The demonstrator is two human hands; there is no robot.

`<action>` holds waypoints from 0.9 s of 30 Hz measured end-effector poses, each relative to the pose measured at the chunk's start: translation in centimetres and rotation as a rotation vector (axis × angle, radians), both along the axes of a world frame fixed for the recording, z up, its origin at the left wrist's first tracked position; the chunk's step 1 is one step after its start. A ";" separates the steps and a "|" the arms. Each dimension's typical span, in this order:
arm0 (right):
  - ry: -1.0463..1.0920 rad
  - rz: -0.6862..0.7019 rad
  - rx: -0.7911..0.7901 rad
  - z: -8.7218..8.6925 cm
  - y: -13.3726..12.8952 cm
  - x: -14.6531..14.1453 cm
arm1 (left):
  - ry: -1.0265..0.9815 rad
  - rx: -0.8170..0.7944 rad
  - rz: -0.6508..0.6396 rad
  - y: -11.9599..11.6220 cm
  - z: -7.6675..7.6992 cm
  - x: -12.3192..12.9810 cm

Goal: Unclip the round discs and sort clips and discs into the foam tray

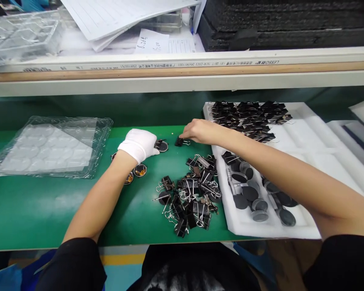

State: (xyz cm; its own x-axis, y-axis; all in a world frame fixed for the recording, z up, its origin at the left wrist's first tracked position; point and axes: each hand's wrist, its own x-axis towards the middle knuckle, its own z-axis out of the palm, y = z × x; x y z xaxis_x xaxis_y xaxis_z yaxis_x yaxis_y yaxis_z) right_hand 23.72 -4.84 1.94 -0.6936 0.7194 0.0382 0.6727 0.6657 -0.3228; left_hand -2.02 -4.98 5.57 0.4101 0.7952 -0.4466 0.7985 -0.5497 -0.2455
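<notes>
My left hand [138, 144], in a white glove, is closed on a small round disc [163, 147] with a dark rim; a dark piece lies across its top, partly hidden by the fingers. Bare, my right hand [197, 131] pinches a black binder clip [178, 142] just above the green table, its wire handles pointing right. Below my right hand spreads a heap of black binder clips [189, 186] with silver handles. Several round parts with orange wire inside [140, 170] lie under my left wrist, some partly covered by it.
A white foam tray [305, 151] at right holds rows of binder clips [248, 115] and loose dark discs [250, 193]. Transparent plastic trays [100, 149] lie at left on the green table [48, 210]. A shelf edge [157, 83] crosses above, carrying papers [121, 16] and black foam [291, 24].
</notes>
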 end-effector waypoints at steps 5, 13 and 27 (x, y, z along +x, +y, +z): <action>-0.006 0.169 0.088 -3.1 0.9 1.0 | -0.054 0.128 -0.034 0.2 -0.6 -0.6; 0.380 -0.597 -0.162 -1.2 1.2 -4.2 | -0.211 0.080 -0.220 1.8 -3.0 -1.2; 0.195 -0.982 -0.209 -5.4 3.2 -9.2 | -0.217 0.081 -0.197 1.9 -3.3 -1.1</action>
State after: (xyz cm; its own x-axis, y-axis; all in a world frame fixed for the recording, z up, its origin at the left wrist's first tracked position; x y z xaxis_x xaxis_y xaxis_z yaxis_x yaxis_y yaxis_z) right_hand 14.54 -1.69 -3.49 0.2107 0.9719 -0.1046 0.8143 -0.2337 -0.5314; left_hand -3.14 -3.12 2.27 0.6384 0.7208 -0.2700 0.7173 -0.6844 -0.1307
